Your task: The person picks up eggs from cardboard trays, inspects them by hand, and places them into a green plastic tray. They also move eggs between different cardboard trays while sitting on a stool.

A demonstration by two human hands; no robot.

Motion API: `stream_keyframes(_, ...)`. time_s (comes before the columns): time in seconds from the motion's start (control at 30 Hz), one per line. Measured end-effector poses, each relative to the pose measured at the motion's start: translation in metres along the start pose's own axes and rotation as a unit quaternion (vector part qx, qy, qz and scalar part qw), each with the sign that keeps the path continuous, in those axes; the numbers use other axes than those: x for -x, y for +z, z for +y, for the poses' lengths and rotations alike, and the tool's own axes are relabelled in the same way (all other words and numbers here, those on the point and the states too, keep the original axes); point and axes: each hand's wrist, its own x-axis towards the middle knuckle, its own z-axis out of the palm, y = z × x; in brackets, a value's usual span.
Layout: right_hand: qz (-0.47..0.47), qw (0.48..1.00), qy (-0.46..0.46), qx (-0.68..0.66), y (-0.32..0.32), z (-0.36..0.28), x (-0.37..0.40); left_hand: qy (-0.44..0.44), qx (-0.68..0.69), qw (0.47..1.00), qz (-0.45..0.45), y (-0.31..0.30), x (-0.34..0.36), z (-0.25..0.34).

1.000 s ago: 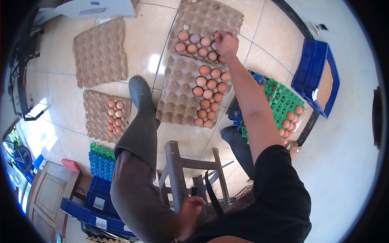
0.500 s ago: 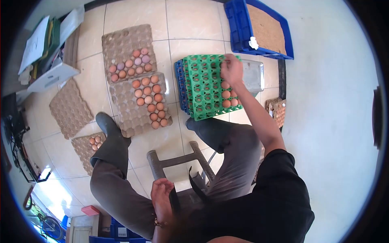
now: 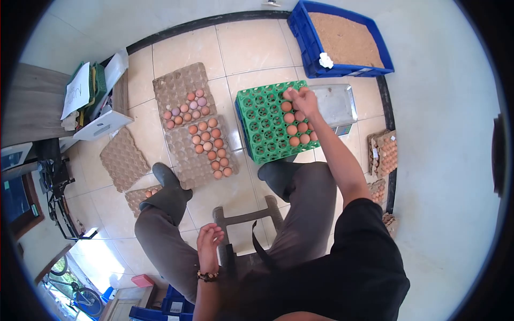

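A green plastic egg tray (image 3: 261, 128) tops a stack on the tiled floor, with brown eggs (image 3: 292, 129) in its right-hand columns. My right hand (image 3: 301, 102) is over the tray's far right part, fingers closed around an egg (image 3: 289, 93) that they partly hide. My left hand (image 3: 209, 246) hovers near my left thigh, fingers loosely curled and apart, holding nothing. Left of the stack lie two cardboard egg trays (image 3: 179, 142), partly filled with brown and pinkish eggs.
A metal scale platform (image 3: 334, 104) adjoins the green tray. Behind it stands a blue crate (image 3: 302, 45) of brown granular material. A bare cardboard tray (image 3: 124, 160) lies left, egg-filled trays (image 3: 384, 152) along the right wall. A grey stool (image 3: 249, 216) stands between my legs.
The view has shifted, so the floor things appear moved. My right hand stays over the green tray's far right part, its fingers now at an egg. My left hand remains near my thigh.
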Motion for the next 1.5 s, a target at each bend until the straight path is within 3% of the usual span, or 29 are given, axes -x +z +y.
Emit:
stream_keyframes(0.03, -0.077, 0.986, 0.004, -0.150, -0.004, 0.003, 0.013, 0.013, -0.009, 1.000, -0.018, 0.005, 0.003, 0.001)
stream_keyframes(0.17, -0.204, 0.889, -0.065, -0.404, -0.028, -0.051, 0.142, 0.075, -0.027, 0.992, -0.100, 0.028, 0.017, 0.017)
stream_keyframes(0.27, -0.142, 0.854, -0.253, -0.432, -0.021, -0.082, 0.251, 0.103, 0.018, 0.977, -0.185, 0.061, 0.045, 0.038)
stream_keyframes(0.37, -0.063, 0.890, -0.397, -0.214, -0.006, -0.081, 0.336, 0.114, 0.087, 0.966, -0.214, 0.087, 0.078, 0.051)
stream_keyframes(0.47, -0.001, 0.831, -0.542, -0.124, 0.024, -0.074, 0.396, 0.123, 0.126, 0.961, -0.212, 0.075, 0.086, 0.036)
stream_keyframes(0.57, 0.029, 0.839, -0.526, -0.137, 0.047, -0.068, 0.453, 0.082, 0.157, 0.960, -0.217, 0.045, 0.095, 0.012)
stream_keyframes(0.73, -0.042, 0.821, -0.563, -0.086, 0.046, -0.059, 0.498, 0.069, 0.143, 0.967, -0.198, 0.009, 0.093, -0.007)
stream_keyframes(0.77, -0.060, 0.822, -0.561, -0.075, 0.048, -0.061, 0.504, 0.134, 0.078, 0.984, -0.086, 0.028, 0.112, -0.003)
stream_keyframes(0.8, -0.079, 0.828, -0.548, -0.085, 0.053, -0.063, 0.501, 0.320, -0.046, 0.945, -0.036, 0.031, 0.104, -0.011)
stream_keyframes(0.83, -0.099, 0.835, -0.534, -0.095, 0.061, -0.063, 0.492, 0.488, -0.168, 0.857, 0.018, 0.030, 0.084, -0.026)
stream_keyframes(0.87, -0.119, 0.841, -0.517, -0.105, 0.066, -0.065, 0.485, 0.627, -0.283, 0.723, 0.073, 0.026, 0.065, -0.041)
stream_keyframes(0.93, -0.217, 0.855, -0.459, -0.104, 0.068, -0.075, 0.463, 0.448, -0.172, 0.872, -0.098, 0.020, 0.060, -0.043)
stream_keyframes(0.97, -0.271, 0.850, -0.432, -0.133, 0.076, -0.074, 0.445, 0.328, -0.138, 0.925, -0.132, 0.019, 0.083, -0.024)
stream_keyframes(1.0, -0.324, 0.841, -0.402, -0.161, 0.087, -0.070, 0.431, 0.265, -0.045, 0.927, -0.261, 0.012, 0.079, -0.021)
stream_keyframes(1.03, -0.322, 0.859, -0.311, -0.250, 0.100, -0.061, 0.420, 0.173, 0.040, 0.912, -0.369, 0.005, 0.075, -0.018)
stream_keyframes(1.07, -0.314, 0.862, -0.216, -0.335, 0.115, -0.052, 0.410, 0.135, 0.179, 0.805, -0.550, -0.007, 0.038, -0.031)
stream_keyframes(1.1, -0.301, 0.851, -0.118, -0.415, 0.120, -0.057, 0.410, 0.130, 0.237, 0.794, -0.544, -0.007, 0.035, -0.029)
stream_keyframes(1.13, -0.229, 0.881, -0.272, -0.313, 0.121, -0.056, 0.415, 0.127, 0.295, 0.779, -0.539, -0.008, 0.032, -0.028)
stream_keyframes(1.17, -0.150, 0.876, -0.414, -0.199, 0.109, -0.064, 0.440, 0.158, 0.275, 0.879, -0.357, 0.006, 0.059, -0.018)
stream_keyframes(1.2, -0.066, 0.837, -0.538, -0.077, 0.095, -0.071, 0.467, 0.180, 0.245, 0.940, -0.156, 0.013, 0.075, -0.014)
stream_keyframes(1.23, -0.040, 0.813, -0.580, -0.040, 0.084, -0.082, 0.495, 0.174, 0.264, 0.935, -0.158, 0.005, 0.069, -0.017)
stream_keyframes(1.33, -0.237, 0.835, -0.493, -0.062, 0.075, -0.060, 0.522, 0.158, 0.344, 0.831, -0.407, -0.042, 0.017, -0.034)
stream_keyframes(1.37, -0.196, 0.832, -0.516, -0.056, 0.074, -0.061, 0.519, 0.144, 0.374, 0.797, -0.451, -0.045, 0.012, -0.034)
stream_keyframes(1.47, -0.082, 0.812, -0.577, -0.038, 0.077, -0.066, 0.505, 0.096, 0.334, 0.905, -0.245, -0.021, 0.060, -0.014)
stream_keyframes(1.5, -0.058, 0.809, -0.586, 0.001, 0.085, -0.070, 0.495, 0.084, 0.308, 0.922, -0.217, -0.013, 0.065, -0.013)
